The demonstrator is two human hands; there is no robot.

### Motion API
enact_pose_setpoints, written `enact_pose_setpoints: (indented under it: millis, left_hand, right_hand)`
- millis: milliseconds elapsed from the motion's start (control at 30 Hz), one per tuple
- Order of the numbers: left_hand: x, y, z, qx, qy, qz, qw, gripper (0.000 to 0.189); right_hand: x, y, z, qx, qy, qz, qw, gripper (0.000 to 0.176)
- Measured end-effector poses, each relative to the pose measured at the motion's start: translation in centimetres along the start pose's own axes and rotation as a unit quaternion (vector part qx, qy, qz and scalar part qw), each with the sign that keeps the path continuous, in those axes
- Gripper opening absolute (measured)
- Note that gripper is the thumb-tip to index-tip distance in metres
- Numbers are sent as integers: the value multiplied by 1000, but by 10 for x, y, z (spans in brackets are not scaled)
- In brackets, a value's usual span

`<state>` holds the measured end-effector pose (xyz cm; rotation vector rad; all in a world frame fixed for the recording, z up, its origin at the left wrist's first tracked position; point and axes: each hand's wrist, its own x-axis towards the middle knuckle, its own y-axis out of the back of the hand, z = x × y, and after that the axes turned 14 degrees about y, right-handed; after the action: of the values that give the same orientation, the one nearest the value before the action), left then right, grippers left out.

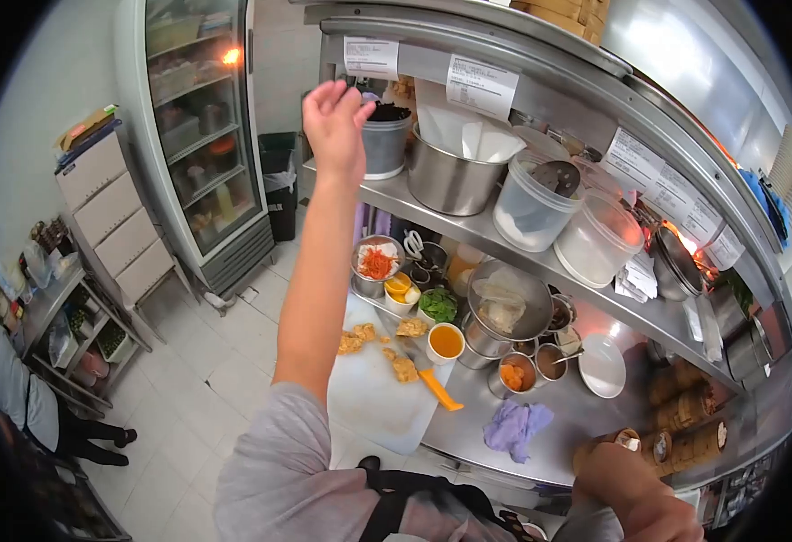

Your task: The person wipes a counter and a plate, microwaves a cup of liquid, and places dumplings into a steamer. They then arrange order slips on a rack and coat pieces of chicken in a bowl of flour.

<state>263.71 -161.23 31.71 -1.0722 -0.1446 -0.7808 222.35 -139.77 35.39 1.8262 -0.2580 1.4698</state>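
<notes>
My left hand (335, 126) is raised at the end of a stretched arm, fingers loosely bent and thumb apart, with nothing visible in it. It is nearest a grey tub (384, 144) of dark contents on the steel shelf. At the lower right, my right hand (665, 519) is bent in and closed; what it holds, if anything, is hidden. Below my left arm, a white cutting board (369, 411) carries golden-brown food pieces (403, 369) and a knife with a yellow handle (438, 390). A cup of orange liquid (446, 341) stands at the board's edge.
A steel pot (455, 181) and plastic tubs (536, 203) line the shelf. Below are a steel bowl (527, 294), a white plate (603, 366), a purple cloth (515, 430) and bamboo steamers (698, 447). A glass-door fridge (202, 117) stands behind; another person (26, 397) is at far left.
</notes>
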Motion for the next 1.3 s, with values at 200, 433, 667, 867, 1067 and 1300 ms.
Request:
enact_pose_setpoints:
  millis: [200, 433, 667, 867, 1067, 1300]
  left_hand:
    - [42, -13, 6, -58, 35, 32, 997, 43]
    - [65, -11, 5, 5, 123, 5, 992, 16]
    - [25, -5, -26, -73, 99, -54, 991, 24]
    - [-21, -50, -37, -82, 53, 31, 995, 27]
    - [-22, -72, -13, -38, 37, 32, 998, 43]
    - [-21, -67, -6, 24, 60, 23, 998, 46]
  right_hand:
    - [-1, 15, -15, -39, -134, -65, 988, 12]
    - [-130, 81, -25, -148, -66, 44, 986, 17]
    - [-321, 50, -7, -46, -569, 350, 742, 26]
    - [-310, 41, 28, -1, -558, 260, 788, 17]
    - [-85, 63, 205, 195, -332, 341, 857, 34]
    - [1, 43, 334, 77, -352, 446, 820, 15]
